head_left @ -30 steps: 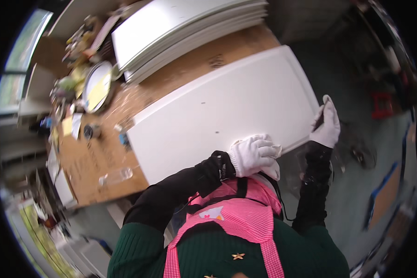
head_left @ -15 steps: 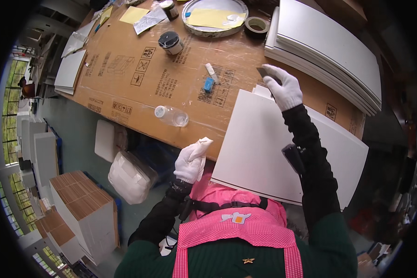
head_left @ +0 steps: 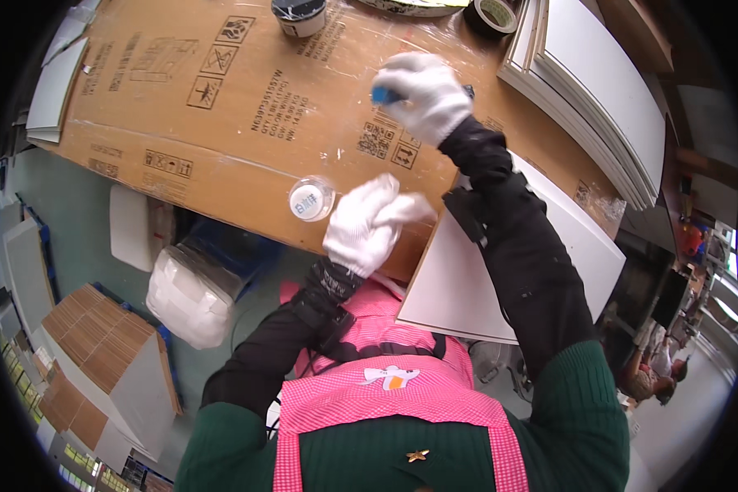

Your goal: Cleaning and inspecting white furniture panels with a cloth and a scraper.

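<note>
**Head view: gloved right hand closes on a blue object over the cardboard-covered surface**

The head view shows the right hand [head_left: 425, 92], in a white glove, stretched forward over the surface [head_left: 221, 123], its black-sleeved forearm running back toward the body. Its grip is closed around a small blue object [head_left: 383, 95], probably a marker or cutter, though blur hides its shape. The left hand [head_left: 367, 221], also white-gloved, hovers at the near edge of the surface with fingers loosely curled and nothing in its grip; it sits just beside a clear plastic bottle [head_left: 310, 199] lying there, its white cap facing up.

A white panel [head_left: 582, 254] lies under the right forearm, jutting past the surface edge. A stack of white panels [head_left: 599, 90] rests at the far right. At the far edge stand a round dark-lidded tub [head_left: 301, 15] and a tape roll [head_left: 490, 14]; their contents cannot be seen.

Flattened brown cardboard covers the surface, printed with black handling symbols and square codes. A white plastic sack [head_left: 190, 293] sits on the floor below.
</note>
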{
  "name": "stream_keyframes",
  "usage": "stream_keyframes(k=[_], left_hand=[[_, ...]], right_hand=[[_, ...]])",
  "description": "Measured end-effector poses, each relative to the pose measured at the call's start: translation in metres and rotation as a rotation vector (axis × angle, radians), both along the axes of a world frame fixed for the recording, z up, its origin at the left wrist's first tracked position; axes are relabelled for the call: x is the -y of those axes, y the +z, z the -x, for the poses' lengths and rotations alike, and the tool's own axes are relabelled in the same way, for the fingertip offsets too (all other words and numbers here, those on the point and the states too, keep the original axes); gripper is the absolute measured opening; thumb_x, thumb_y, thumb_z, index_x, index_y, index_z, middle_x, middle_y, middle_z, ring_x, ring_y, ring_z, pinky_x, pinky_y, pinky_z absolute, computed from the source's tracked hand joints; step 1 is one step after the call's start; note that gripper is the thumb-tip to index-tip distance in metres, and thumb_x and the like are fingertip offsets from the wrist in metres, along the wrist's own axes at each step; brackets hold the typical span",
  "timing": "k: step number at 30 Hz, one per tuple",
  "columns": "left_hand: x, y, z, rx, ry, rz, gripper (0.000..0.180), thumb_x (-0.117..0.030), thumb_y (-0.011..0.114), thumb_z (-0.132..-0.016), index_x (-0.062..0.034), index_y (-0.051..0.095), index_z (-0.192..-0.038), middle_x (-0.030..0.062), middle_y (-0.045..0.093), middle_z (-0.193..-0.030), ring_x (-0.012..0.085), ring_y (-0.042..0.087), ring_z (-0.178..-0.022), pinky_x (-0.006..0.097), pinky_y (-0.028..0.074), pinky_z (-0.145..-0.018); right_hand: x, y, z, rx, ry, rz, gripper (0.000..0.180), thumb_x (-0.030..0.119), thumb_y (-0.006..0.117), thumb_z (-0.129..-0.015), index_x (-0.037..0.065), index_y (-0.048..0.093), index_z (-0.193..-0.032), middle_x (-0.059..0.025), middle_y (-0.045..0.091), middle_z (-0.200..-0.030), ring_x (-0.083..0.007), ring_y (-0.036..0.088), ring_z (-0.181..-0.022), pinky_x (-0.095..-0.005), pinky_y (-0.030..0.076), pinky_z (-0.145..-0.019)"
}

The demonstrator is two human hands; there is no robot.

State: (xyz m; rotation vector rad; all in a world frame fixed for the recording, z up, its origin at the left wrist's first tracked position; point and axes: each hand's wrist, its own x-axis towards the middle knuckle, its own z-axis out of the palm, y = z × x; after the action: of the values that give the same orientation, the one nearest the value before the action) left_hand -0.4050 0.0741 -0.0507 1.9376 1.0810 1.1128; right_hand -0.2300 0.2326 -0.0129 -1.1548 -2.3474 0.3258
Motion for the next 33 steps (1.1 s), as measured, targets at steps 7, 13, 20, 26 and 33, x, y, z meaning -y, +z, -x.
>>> stream_keyframes(k=[7, 13, 20, 26, 33], left_hand=[[-0.041, 0.006, -0.024, -0.472, 0.262, 0.009, 0.069, -0.027, 0.077, -0.076, -0.0035, 0.052, -0.136, 0.0257, 0.047, -0.139, 0.0443, 0.040, -0.133, 0.056, 0.030, -0.111], [-0.014, 0.027, -0.010, -0.119, -0.060, -0.072, 0.059, -0.020, 0.076, -0.076, -0.0055, 0.058, -0.130, 0.0192, 0.051, -0.138, 0.0398, 0.044, -0.132, 0.052, 0.034, -0.110], [0.022, 0.036, 0.002, -0.195, -0.525, 0.896, 0.057, -0.035, 0.069, -0.088, 0.0004, 0.053, -0.130, 0.0108, 0.071, -0.082, 0.0251, 0.071, -0.072, 0.038, 0.057, -0.069], [0.050, 0.013, -0.004, -0.394, -0.764, 0.882, 0.058, -0.055, 0.056, -0.091, 0.0008, 0.059, -0.108, 0.0261, 0.067, -0.081, 0.0415, 0.068, -0.079, 0.049, 0.053, -0.074], [0.047, 0.012, -0.007, -0.326, -0.787, 0.788, 0.057, -0.050, 0.054, -0.094, 0.0009, 0.055, -0.120, 0.0241, 0.066, -0.076, 0.0405, 0.067, -0.072, 0.048, 0.054, -0.071]], right_hand=[[0.100, 0.075, -0.074, -0.991, -0.666, 0.567, 0.050, 0.020, 0.057, -0.097, -0.007, 0.045, -0.138, -0.0132, 0.062, -0.105, -0.0169, 0.064, -0.089, -0.0276, 0.054, -0.072], [0.173, 0.054, -0.079, -1.734, -0.844, 0.972, 0.043, 0.029, 0.055, -0.100, 0.000, 0.053, -0.131, -0.0088, 0.061, -0.098, -0.0184, 0.059, -0.082, -0.0288, 0.047, -0.061], [0.173, 0.043, -0.079, -1.941, -0.934, 0.997, 0.046, 0.034, 0.058, -0.098, -0.001, 0.055, -0.129, -0.0087, 0.061, -0.099, -0.0181, 0.061, -0.080, -0.0273, 0.048, -0.058], [0.165, 0.042, -0.077, -1.770, -0.891, 0.904, 0.045, 0.028, 0.060, -0.098, -0.001, 0.052, -0.131, -0.0098, 0.061, -0.105, -0.0172, 0.059, -0.086, -0.0270, 0.047, -0.067], [0.128, 0.032, -0.062, -0.586, -0.869, 0.469, 0.049, 0.011, 0.078, -0.083, 0.001, 0.058, -0.127, -0.0054, 0.066, -0.102, -0.0108, 0.063, -0.088, -0.0242, 0.052, -0.074]])
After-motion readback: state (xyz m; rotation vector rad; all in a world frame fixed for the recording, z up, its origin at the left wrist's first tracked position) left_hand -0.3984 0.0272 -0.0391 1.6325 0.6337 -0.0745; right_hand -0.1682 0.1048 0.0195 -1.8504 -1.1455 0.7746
